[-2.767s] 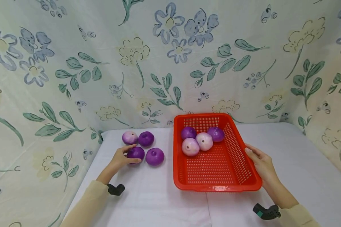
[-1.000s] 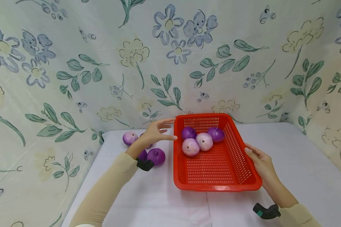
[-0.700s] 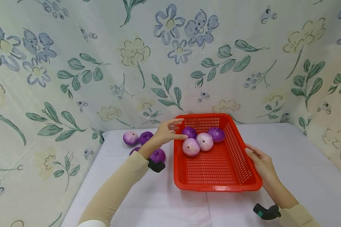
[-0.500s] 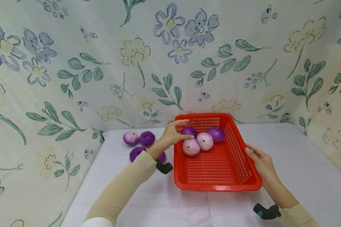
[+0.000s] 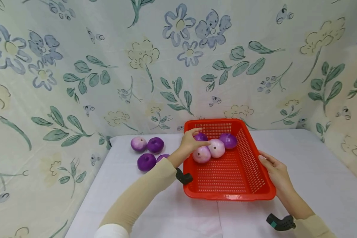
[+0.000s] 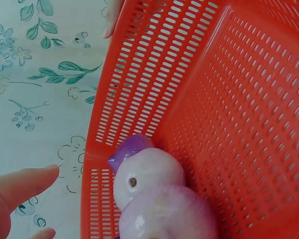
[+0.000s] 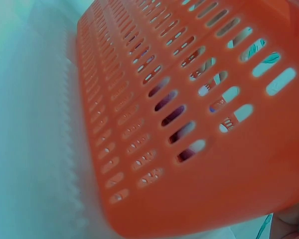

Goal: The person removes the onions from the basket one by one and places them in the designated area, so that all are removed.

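A red plastic basket (image 5: pixel 229 195) with slotted sides holds a purple onion (image 5: pixel 228 141), another purple onion (image 5: pixel 201 137) partly behind the left hand, a pale onion (image 5: pixel 217 148) and a second pale onion (image 5: pixel 201 156). My left hand (image 5: pixel 191 143) reaches over the basket's left rim, above these onions, thumb and fingers spread and nothing between them. In the left wrist view, the left fingers (image 6: pixel 32 184) are apart from the onions. My right hand (image 5: pixel 278 173) grips the basket's right rim, thumb on the rim and fingers outside; the right wrist view shows mostly the slotted wall.
Left of the basket on the white-covered table (image 5: pixel 148 211) lie a pale onion (image 5: pixel 138 144), a purple onion (image 5: pixel 155 145) and another purple onion (image 5: pixel 146 162). One more purple onion (image 5: pixel 162 157) is partly hidden by the left arm. A floral cloth (image 5: pixel 166 66) hangs behind.
My left hand has left a purple onion on the table, with nothing in its grasp, and moved right over the basket. The right hand and basket stay in place.
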`<action>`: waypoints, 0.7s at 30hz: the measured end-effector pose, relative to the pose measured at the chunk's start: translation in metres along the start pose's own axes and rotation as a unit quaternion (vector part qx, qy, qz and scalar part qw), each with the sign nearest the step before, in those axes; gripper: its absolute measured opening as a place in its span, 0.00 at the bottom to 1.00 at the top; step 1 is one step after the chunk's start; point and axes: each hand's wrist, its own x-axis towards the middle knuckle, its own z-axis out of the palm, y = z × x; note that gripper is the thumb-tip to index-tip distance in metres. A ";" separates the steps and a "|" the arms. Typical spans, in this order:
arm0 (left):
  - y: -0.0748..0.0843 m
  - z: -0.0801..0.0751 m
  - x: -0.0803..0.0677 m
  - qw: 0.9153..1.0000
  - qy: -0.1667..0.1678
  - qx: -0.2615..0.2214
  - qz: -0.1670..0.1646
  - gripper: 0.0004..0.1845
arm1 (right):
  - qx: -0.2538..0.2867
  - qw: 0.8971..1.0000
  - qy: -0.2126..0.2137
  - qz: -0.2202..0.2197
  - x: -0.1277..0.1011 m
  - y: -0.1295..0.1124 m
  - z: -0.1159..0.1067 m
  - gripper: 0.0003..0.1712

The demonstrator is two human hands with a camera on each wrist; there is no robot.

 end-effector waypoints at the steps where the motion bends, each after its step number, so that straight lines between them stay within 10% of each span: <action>1: 0.001 0.003 -0.001 1.000 0.002 0.007 -0.007 0.36 | 0.002 1.000 0.001 0.000 0.000 0.000 0.000 0.41; 21: -0.009 0.031 -0.007 0.994 0.025 0.050 -0.092 0.36 | 0.015 1.000 0.006 0.006 -0.001 0.000 0.001 0.40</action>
